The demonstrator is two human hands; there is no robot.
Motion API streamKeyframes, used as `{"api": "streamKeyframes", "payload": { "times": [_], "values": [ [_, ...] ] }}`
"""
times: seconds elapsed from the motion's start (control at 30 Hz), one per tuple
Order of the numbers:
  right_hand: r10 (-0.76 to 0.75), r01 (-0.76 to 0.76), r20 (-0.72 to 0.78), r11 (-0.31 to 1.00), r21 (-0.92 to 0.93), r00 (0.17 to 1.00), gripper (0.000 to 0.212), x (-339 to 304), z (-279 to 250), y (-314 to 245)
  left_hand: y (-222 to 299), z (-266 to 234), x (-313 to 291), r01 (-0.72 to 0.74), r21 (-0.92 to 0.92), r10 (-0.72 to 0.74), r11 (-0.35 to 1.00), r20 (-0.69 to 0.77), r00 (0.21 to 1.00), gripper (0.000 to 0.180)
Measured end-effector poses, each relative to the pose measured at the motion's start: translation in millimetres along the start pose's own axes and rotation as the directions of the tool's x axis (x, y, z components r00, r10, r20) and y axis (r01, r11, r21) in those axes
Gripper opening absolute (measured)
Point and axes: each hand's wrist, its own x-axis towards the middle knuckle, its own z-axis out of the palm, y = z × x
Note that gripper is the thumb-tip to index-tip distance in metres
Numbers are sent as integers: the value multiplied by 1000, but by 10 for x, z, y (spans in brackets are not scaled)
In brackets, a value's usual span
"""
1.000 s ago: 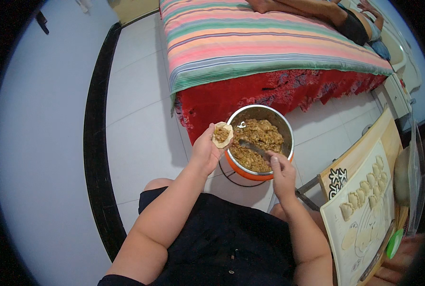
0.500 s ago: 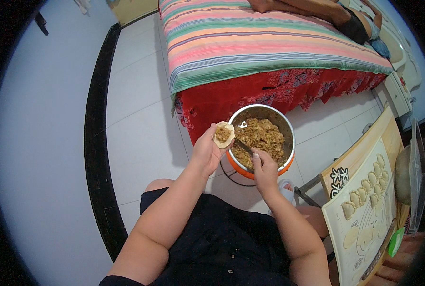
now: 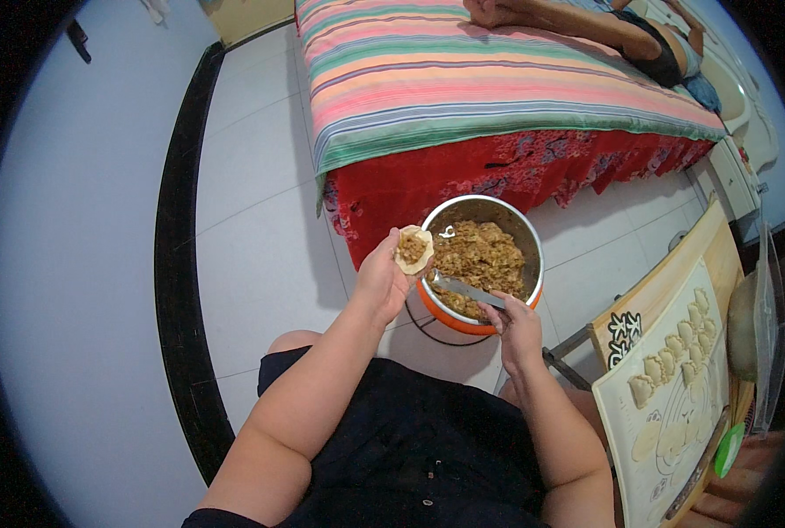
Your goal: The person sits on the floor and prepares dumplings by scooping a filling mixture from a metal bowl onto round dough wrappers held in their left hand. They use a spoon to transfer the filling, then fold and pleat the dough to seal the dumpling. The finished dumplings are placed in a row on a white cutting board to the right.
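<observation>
My left hand (image 3: 385,277) holds a round dumpling wrapper (image 3: 421,260) with a mound of brown filling (image 3: 411,249) on it, beside the left rim of a metal bowl. In my right hand (image 3: 517,331) is a flat metal spreader (image 3: 467,291), its blade lying across the near left part of the bowl and its tip close to the wrapper. Chopped brown filling (image 3: 480,251) fills much of the metal bowl (image 3: 535,231), which sits on an orange base (image 3: 452,319). The right fingers close round the spreader's handle end.
To the right, a white mat (image 3: 617,396) on a wooden folding table (image 3: 722,238) bears several folded dumplings (image 3: 674,345) and flat wrappers (image 3: 646,440). A green-rimmed item (image 3: 729,451) lies at its edge. Beyond the bowl stands a bed (image 3: 498,79) with a person lying (image 3: 604,31) on it.
My right hand has moved right and slightly nearer me, turning the spreader so its flat blade shows. The left hand and filled wrapper stay in place.
</observation>
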Motion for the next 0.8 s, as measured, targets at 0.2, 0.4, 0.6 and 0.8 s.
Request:
{"api": "streamKeyframes", "payload": {
  "times": [0.2,0.4,0.6,0.8],
  "values": [
    [-177,175,13,980,99,984,36,-131,14,-278,-43,-32,30,41,25,-41,999,19,999,40],
    [-556,698,424,523,-489,714,27,-457,100,-352,-109,-34,29,119,56,-126,991,126,984,44],
    [-584,896,754,-97,-433,301,28,-484,118,-346,-102,11,-3,121,48,-127,992,164,978,44],
    [-543,897,792,-145,-418,280,28,-476,92,-346,-92,33,-24,102,72,-111,992,144,983,44]
  ]
}}
